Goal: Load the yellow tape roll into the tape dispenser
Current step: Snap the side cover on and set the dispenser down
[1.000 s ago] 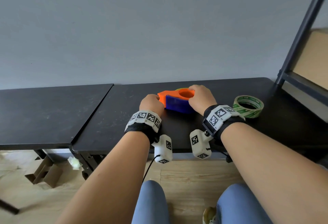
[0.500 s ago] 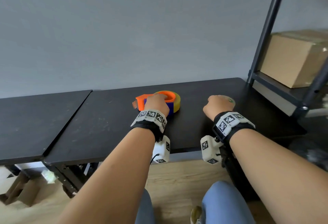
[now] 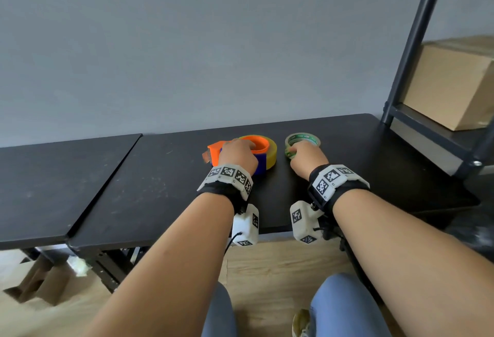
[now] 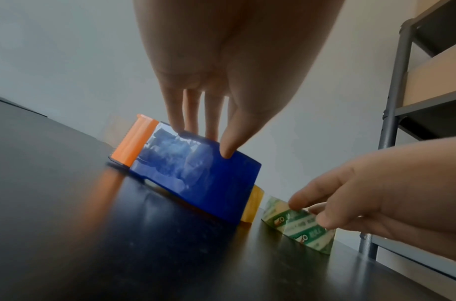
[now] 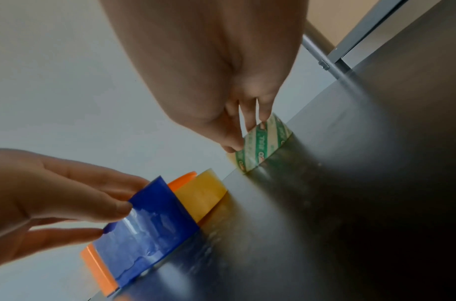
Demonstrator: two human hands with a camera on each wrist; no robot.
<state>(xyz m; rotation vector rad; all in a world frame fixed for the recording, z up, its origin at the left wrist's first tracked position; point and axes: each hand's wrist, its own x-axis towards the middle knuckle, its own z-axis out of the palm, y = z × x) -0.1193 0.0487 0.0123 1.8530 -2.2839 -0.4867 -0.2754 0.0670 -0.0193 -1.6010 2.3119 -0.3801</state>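
The tape dispenser (image 3: 260, 167), orange with a blue side plate, lies on the black table (image 3: 160, 189). The yellow tape roll (image 3: 272, 153) sits around its orange hub. My left hand (image 3: 238, 153) grips the dispenser: thumb on the blue plate (image 4: 201, 177), fingers over the top. Just to the right lies a green printed tape roll (image 3: 303, 139). My right hand (image 3: 304, 157) pinches its near rim, thumb outside and fingers inside, as the right wrist view shows on the green roll (image 5: 262, 146). The yellow roll (image 5: 201, 195) sticks out past the blue plate.
A dark metal shelf (image 3: 417, 43) stands at the table's right end with a cardboard box (image 3: 449, 85) on it. A second black table (image 3: 53, 181) adjoins on the left. The table's front edge runs under my wrists.
My right hand has left the dispenser and now pinches the green roll. My left hand stays on the dispenser, which has turned. The head view has shifted.
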